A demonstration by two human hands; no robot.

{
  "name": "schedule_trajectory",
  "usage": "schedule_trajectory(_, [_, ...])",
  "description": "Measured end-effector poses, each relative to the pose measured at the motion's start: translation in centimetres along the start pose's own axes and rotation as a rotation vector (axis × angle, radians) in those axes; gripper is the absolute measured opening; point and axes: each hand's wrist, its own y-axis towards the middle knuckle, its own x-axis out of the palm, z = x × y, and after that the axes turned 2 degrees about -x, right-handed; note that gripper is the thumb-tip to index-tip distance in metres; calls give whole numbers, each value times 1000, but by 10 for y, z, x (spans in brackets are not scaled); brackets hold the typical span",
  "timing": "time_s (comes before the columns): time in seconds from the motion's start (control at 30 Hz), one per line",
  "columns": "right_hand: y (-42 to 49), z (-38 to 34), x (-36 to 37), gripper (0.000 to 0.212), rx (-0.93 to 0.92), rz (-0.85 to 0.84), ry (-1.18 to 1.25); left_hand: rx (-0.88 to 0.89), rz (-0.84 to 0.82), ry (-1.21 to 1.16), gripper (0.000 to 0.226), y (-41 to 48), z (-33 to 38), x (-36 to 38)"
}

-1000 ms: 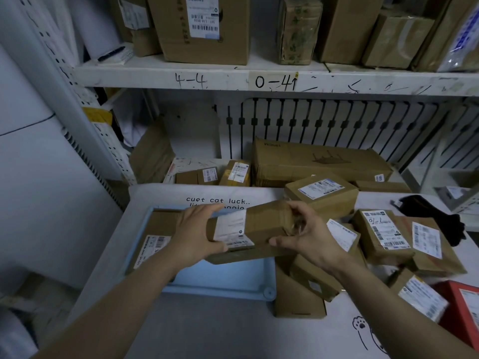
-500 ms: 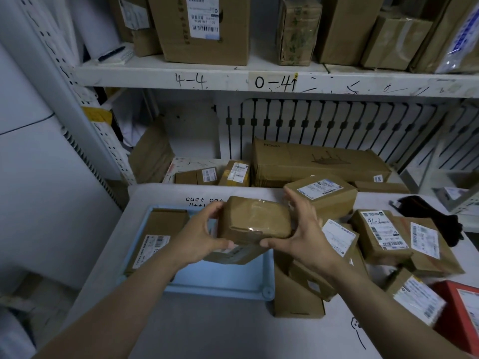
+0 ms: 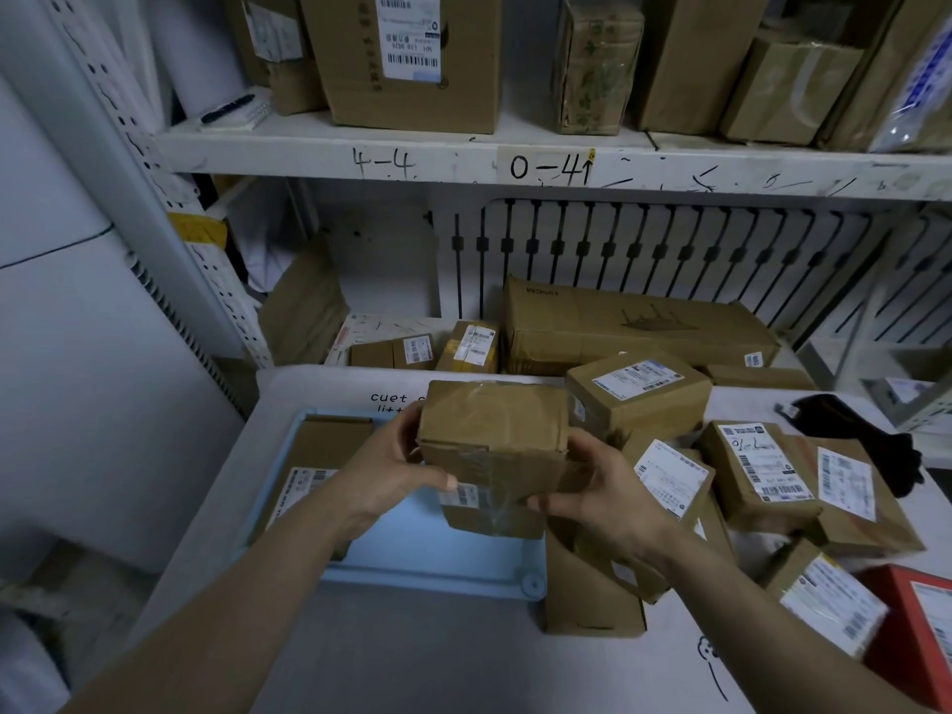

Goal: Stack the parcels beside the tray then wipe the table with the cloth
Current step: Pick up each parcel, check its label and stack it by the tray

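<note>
The left grip [image 3: 391,471] and the right grip [image 3: 602,497] together clasp one brown taped parcel [image 3: 494,435], one at each end, fingers curled round its sides and thumbs on the near face; it hangs between them, clear of the tabletop [image 3: 412,651], tilted so that a barcode label shows low on the face toward the person; directly under the held parcel and the left grip lies the pale blue tray [image 3: 427,577], its near rim just below both wrists; a flat labelled parcel [image 3: 319,456] lies in the tray just left of the left grip, partly hidden by that forearm; just right of the right grip a loose heap of cartons covers the tabletop, the nearest a white-labelled box [image 3: 669,476] close beside the knuckles, with a larger box [image 3: 639,394] behind it and a box with a handwritten label [image 3: 757,471] farther right; beneath the right wrist a plain carton [image 3: 592,600] stands against the tray's right edge; a red box [image 3: 922,626] sits well to the right of that forearm; the black cloth [image 3: 855,430] lies far right of the right grip, beyond the heap; behind both grips a long carton [image 3: 633,327] lies on the lower level of the shelf [image 3: 463,152].
</note>
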Motion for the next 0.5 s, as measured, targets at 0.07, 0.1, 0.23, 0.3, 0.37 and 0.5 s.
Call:
schedule_trajectory(0.07, [0,-3,0,56,-14,21,-9,1,39,-37,64,2,-2,2])
schedule_trajectory(0.1, [0,-4,1,55,-15,37,-9,7,62,-54,62,4,-3,3])
schedule_trajectory(0.23, [2,-9,3,52,10,109,47,12,131,-90,57,7,-9,9])
schedule_trajectory(0.3, [4,-12,4,53,13,121,59,-17,184,-48,51,8,-15,11])
schedule_trajectory(0.37, [5,-14,6,53,20,148,53,-44,239,-52,48,9,-20,15])
schedule_trajectory(0.5, [5,-20,9,53,31,177,50,-39,291,-55,30,13,-24,23])
